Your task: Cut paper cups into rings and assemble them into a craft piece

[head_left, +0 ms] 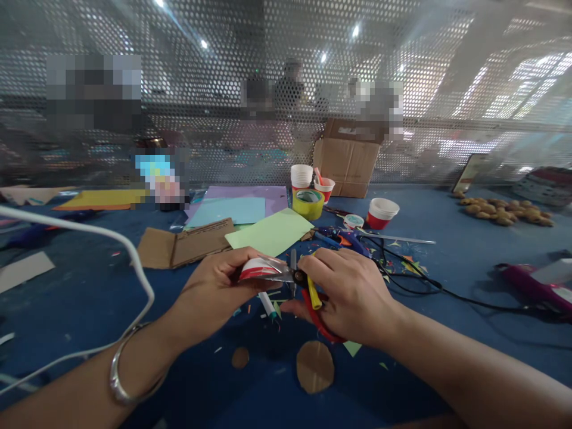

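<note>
My left hand (pixel 223 293) grips a red and white paper cup (pixel 254 268), its fingers wrapped behind it. In my right hand (pixel 353 292) is a pair of scissors (pixel 322 322) with red and yellow handles. The scissor blades lie against the cup; how far they have cut into it I cannot tell. Below the hands, a white marker (pixel 267 305) with a green end lies among paper scraps. A large cardboard disc (pixel 315 367) and a small cardboard disc (pixel 240 357) rest on the blue table (pixel 192 381) nearer to me.
Coloured paper (pixel 270 232) and folded cardboard (pixel 201 243) lie ahead. Beyond stand stacked paper cups (pixel 301 176), yellow tape (pixel 308 205) and a cardboard box (pixel 351 158). A glue gun (pixel 353 239) and black cord lie right of centre. A white cable (pixel 134 256) arcs past my left arm.
</note>
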